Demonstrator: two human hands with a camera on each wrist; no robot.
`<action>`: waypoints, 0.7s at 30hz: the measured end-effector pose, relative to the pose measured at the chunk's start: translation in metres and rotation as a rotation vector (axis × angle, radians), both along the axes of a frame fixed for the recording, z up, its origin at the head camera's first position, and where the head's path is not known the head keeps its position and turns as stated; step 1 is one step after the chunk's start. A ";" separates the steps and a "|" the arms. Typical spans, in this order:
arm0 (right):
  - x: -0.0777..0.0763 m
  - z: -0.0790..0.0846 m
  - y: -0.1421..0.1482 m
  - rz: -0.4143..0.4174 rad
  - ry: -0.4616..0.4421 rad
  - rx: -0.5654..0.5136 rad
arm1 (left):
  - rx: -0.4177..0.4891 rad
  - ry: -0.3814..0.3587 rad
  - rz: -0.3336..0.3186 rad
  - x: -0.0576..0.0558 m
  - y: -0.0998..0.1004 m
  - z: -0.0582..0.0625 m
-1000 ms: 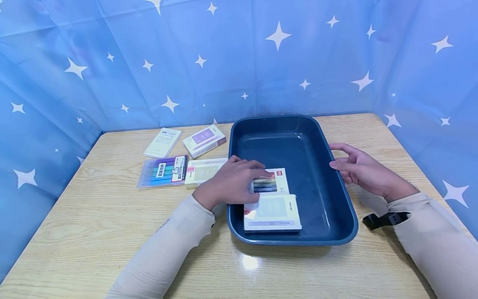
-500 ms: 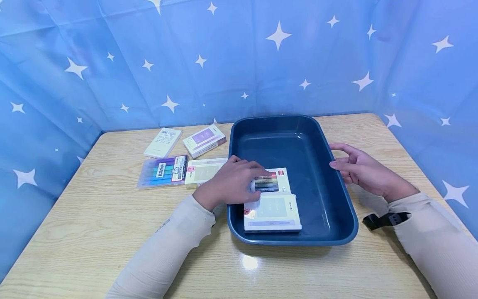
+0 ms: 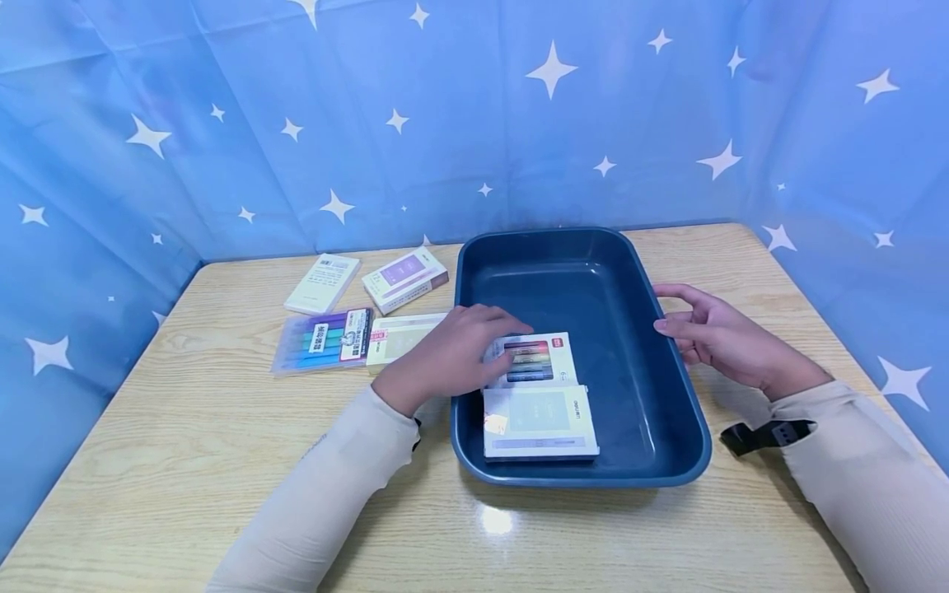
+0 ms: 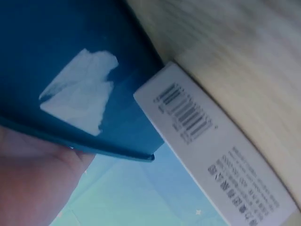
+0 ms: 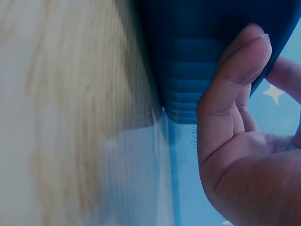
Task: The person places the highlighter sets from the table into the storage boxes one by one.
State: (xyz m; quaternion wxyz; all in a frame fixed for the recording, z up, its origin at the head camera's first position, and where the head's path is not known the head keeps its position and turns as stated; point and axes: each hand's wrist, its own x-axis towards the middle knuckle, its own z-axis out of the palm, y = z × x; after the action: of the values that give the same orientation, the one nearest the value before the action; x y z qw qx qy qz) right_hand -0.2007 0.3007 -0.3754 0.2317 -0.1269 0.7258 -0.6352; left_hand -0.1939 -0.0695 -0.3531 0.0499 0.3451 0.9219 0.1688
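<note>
My left hand (image 3: pixel 463 350) reaches over the left rim of a dark blue plastic bin (image 3: pixel 615 329), fingers relaxed beside a white box with coloured pens in its window (image 3: pixel 530 362). Below that box, a cream box (image 3: pixel 541 424) lies flat in the bin. In the left wrist view, part of the hand (image 4: pixel 37 174) shows past the bin's outer wall (image 4: pixel 136 122). My right hand (image 3: pixel 712 333) holds the bin's right rim, thumb on the edge. Its bent fingers (image 5: pixel 230 89) press the outer wall in the right wrist view.
Left of the bin lie a yellowish box (image 3: pixel 404 338), a clear pack of coloured pens (image 3: pixel 319 342), a purple-and-white box (image 3: pixel 406 278) and a white box (image 3: pixel 324 282). A star-print curtain (image 3: pixel 445 107) stands behind the wooden table (image 3: pixel 222 445).
My left hand has shifted slightly left and off the box with coloured pens, uncovering more of its window. My right hand and the bin have stayed in place.
</note>
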 end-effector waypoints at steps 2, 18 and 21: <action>0.000 0.000 0.000 -0.001 0.003 0.003 | 0.007 0.005 0.008 -0.001 -0.003 0.002; 0.001 0.001 -0.002 -0.009 0.004 0.020 | -0.006 0.032 0.137 -0.007 -0.030 0.020; 0.001 0.001 -0.001 -0.007 0.006 0.018 | -0.023 0.001 0.181 -0.008 -0.034 0.024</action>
State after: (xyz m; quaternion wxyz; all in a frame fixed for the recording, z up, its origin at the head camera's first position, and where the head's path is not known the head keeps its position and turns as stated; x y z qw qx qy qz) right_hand -0.2000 0.2995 -0.3749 0.2284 -0.1240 0.7325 -0.6291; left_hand -0.2021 -0.1036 -0.3296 0.0381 0.2596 0.9513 0.1617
